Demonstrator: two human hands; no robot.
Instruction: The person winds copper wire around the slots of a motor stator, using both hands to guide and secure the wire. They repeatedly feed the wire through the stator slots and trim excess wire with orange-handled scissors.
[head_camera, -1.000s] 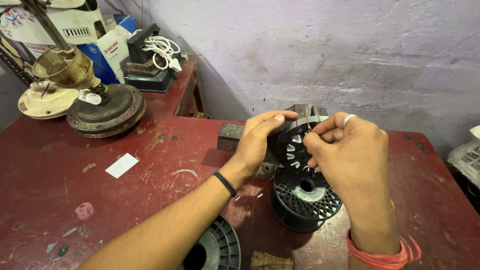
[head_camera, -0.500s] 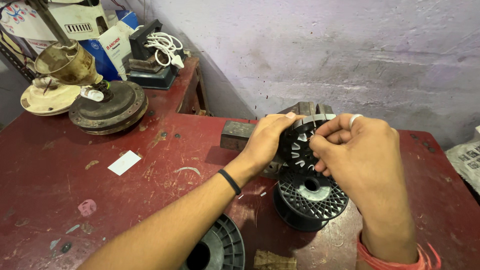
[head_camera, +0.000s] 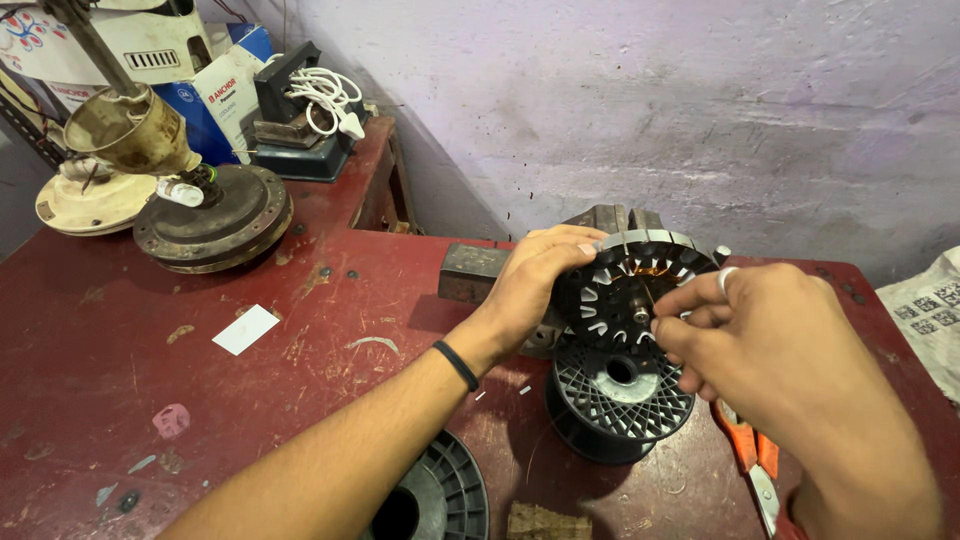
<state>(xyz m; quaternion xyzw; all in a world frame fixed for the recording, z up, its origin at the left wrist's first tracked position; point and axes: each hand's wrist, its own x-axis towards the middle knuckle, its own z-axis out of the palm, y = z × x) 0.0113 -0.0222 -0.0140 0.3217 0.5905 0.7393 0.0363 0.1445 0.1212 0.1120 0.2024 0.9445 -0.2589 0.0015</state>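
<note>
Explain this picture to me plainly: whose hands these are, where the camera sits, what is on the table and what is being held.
There is no machine here: a person works with two bare hands, and the camera sits on their head, looking down. The left hand steadies a round slotted motor core with copper winding inside, standing on edge. The right hand pinches at its centre. Below it a black plastic spool stands on the red table; another spool lies nearer. Orange-handled pliers lie to the right, an old fan motor far left.
</note>
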